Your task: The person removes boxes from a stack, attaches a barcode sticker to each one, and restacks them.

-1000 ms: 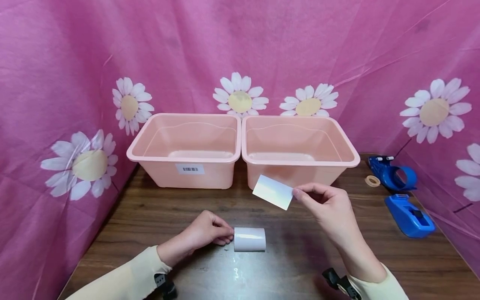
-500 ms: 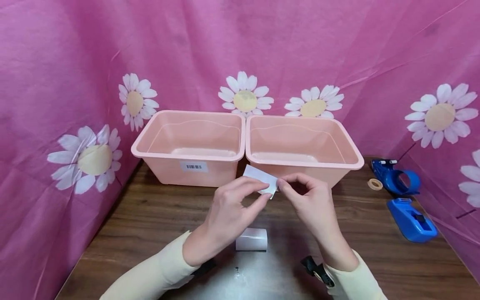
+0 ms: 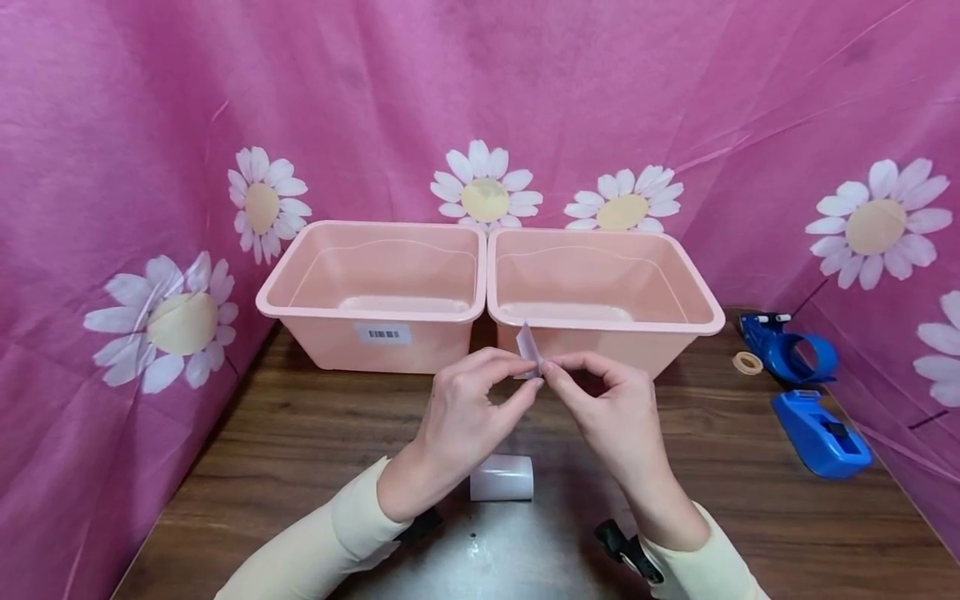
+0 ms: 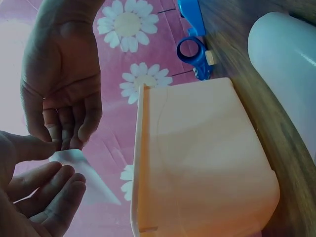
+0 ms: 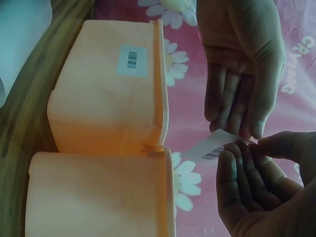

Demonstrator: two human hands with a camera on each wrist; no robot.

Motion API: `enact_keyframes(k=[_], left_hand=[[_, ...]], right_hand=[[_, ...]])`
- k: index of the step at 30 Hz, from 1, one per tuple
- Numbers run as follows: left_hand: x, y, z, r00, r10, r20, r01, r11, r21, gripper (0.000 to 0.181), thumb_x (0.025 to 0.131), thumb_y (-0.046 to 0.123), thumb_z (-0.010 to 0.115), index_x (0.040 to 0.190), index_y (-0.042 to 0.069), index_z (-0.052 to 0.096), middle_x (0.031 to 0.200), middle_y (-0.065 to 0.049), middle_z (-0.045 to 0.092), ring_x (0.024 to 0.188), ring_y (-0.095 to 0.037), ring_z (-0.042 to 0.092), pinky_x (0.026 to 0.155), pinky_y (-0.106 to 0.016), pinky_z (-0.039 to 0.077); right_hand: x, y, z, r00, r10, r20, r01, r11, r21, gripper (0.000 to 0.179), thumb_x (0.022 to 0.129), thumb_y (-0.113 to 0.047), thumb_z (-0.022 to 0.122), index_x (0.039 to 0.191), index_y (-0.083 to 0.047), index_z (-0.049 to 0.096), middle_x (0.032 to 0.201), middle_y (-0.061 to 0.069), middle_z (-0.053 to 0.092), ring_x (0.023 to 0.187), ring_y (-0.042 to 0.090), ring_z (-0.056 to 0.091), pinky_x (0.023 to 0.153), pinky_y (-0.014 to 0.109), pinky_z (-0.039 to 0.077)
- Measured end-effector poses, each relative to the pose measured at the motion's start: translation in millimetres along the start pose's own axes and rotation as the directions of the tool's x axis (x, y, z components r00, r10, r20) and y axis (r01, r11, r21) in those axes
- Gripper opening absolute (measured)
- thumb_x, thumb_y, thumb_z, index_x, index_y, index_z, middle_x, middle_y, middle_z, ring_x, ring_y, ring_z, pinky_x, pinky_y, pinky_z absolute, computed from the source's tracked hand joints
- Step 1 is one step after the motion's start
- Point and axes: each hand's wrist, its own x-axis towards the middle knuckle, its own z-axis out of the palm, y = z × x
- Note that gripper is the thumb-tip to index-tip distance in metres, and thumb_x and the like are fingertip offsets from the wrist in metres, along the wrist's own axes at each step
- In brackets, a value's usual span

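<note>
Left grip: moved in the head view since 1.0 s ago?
Yes. Against the white roll, the left grip has gone up and rightward in the picture, from the roll's left end to the barcode label, which it now pinches.

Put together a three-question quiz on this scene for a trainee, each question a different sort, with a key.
1. True or false: the left hand and the right hand both touch the loose label.

2. Which thing lies on the table just below the hands in the head view? A, a tan ring; B, a white roll; C, a blue tape dispenser.

3. Fill in: the sticker on the front of the left pink bin is printed with a ____.

Key: 1, true; 2, B; 3, barcode.
</note>
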Motion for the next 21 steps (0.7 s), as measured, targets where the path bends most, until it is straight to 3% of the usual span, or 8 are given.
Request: enact_keyframes(k=[8, 15, 21], left_hand=[[0.4, -2.3, 0.4, 1.000, 0.004, -0.016, -0.003, 1.000, 0.021, 0.010, 0.093, 0.007, 0.089, 0.103, 0.006, 0.088, 0.095, -0.003, 0.085, 0.088, -0.014, 0.081, 0.077, -0.024, 0.064], [1.7, -5.4, -1.0, 1.000, 0.018, -0.024, -0.018, 1.000, -0.012, 0.011, 0.091, 0.001, 0.087, 0.101, 0.004, 0.088, 0.095, -0.004, 0.086, 0.086, -0.018, 0.082, 0.077, -0.027, 0.066], [4.5, -8.3, -6.9, 1.000, -0.028, -0.009, 0.027, 0.999, -0.043, 0.009, 0.093, 0.002, 0.084, 0.099, 0.006, 0.088, 0.093, -0.003, 0.086, 0.083, -0.016, 0.080, 0.075, -0.027, 0.064]], right_hand=[[-4.1, -1.3, 7.2, 0.999, 0.039, -0.015, -0.038, 0.998, 0.051, 0.004, 0.099, -0.013, 0.087, 0.101, -0.012, 0.090, 0.099, 0.008, 0.087, 0.085, 0.001, 0.074, 0.073, 0.016, 0.058], [-7.6, -2.9, 8.0, 0.998, 0.064, -0.030, -0.063, 0.997, 0.034, 0.004, 0.098, -0.015, 0.088, 0.101, -0.015, 0.091, 0.097, 0.007, 0.087, 0.082, 0.003, 0.071, 0.069, 0.017, 0.056], [-6.2, -3.3, 5.8, 0.998, 0.046, -0.045, -0.044, 0.998, 0.044, 0.005, 0.098, -0.019, 0.090, 0.102, -0.017, 0.091, 0.098, 0.002, 0.088, 0.089, 0.000, 0.074, 0.076, 0.015, 0.057]])
